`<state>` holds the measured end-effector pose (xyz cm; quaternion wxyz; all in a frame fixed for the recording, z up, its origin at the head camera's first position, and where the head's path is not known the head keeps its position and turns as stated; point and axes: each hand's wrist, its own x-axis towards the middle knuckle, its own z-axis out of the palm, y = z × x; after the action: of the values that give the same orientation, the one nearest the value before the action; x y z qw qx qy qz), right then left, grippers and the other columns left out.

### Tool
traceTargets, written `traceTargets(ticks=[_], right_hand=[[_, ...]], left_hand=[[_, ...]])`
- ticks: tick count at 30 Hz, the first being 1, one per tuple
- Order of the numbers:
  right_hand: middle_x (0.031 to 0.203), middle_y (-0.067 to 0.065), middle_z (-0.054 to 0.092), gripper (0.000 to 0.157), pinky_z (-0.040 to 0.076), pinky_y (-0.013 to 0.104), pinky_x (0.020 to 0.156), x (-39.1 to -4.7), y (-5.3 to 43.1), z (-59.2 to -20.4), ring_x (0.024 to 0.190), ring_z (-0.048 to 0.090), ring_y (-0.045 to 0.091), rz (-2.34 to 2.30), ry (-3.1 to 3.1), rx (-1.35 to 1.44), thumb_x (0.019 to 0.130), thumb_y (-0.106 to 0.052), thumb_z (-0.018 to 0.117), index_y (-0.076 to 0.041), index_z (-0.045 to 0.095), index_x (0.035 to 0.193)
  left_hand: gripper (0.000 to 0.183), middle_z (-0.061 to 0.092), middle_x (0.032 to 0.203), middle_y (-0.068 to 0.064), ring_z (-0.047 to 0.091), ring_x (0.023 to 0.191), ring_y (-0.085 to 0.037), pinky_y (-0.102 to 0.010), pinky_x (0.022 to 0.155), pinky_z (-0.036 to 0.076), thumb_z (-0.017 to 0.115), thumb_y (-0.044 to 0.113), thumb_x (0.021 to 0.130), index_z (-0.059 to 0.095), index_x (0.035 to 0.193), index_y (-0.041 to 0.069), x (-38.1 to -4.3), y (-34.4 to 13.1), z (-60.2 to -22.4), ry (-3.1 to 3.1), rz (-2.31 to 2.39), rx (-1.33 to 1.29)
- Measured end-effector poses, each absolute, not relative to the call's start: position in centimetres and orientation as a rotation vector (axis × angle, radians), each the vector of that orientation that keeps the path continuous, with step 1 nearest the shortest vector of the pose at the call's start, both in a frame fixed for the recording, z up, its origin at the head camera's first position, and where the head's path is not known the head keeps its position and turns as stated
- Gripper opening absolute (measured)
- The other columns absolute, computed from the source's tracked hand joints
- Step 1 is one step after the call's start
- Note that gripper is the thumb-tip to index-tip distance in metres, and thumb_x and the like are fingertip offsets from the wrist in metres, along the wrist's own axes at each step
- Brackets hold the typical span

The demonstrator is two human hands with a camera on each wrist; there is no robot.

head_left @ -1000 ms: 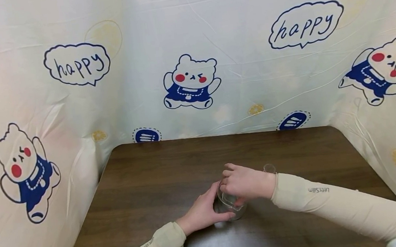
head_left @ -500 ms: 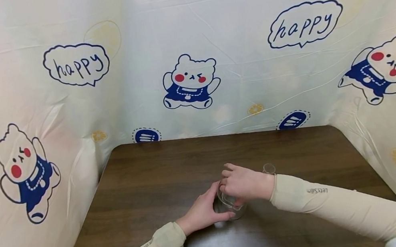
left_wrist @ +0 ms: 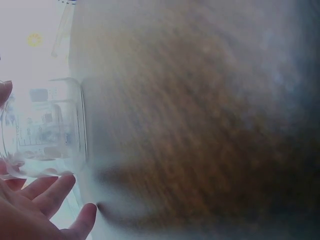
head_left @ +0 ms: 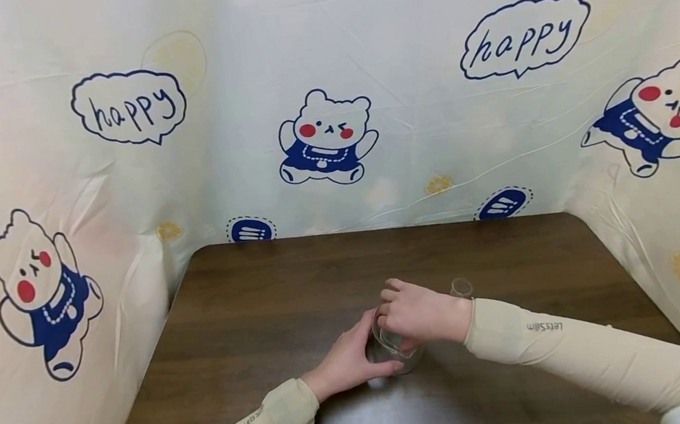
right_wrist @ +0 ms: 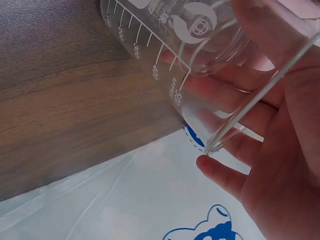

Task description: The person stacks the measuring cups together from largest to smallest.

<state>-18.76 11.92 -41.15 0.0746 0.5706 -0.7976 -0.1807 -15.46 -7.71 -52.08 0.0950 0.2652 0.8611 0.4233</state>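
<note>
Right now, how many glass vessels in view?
3: graduated beaker, held by the left hand; smaller beaker inside it, in the right hand; round-rimmed vessel beyond that hand, partly hidden. Others may be hidden.

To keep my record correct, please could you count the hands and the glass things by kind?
Hands: 2 (left hand, right hand)
Beakers: 2 (large beaker, small beaker inside)
Glass piece, kind unclear: 1 (partly hidden)
Total: 5
</note>
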Motion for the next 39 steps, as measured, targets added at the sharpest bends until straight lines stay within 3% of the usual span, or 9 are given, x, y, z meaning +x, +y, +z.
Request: traceTargets(ticks=[39], right_hand=[[0.108, -0.01, 0.077, 0.046, 0.043, 0.05, 0.111, -18.71, 11.93, -40.91, 0.105, 0.062, 0.017, -0.545, -2.48, 1.697, 0.079, -0.057, 0.086, -0.022, 0.079, 0.107]], left_hand=[[0.094, 0.054, 0.15, 0.005, 0.058, 0.128, -0.012, -0.037, 0.106, 0.048, 0.08, 0.055, 0.087, 0.031, 0.16, 0.024, -15.25, -7.89, -51.65, 2.515, 1.269, 0.78]])
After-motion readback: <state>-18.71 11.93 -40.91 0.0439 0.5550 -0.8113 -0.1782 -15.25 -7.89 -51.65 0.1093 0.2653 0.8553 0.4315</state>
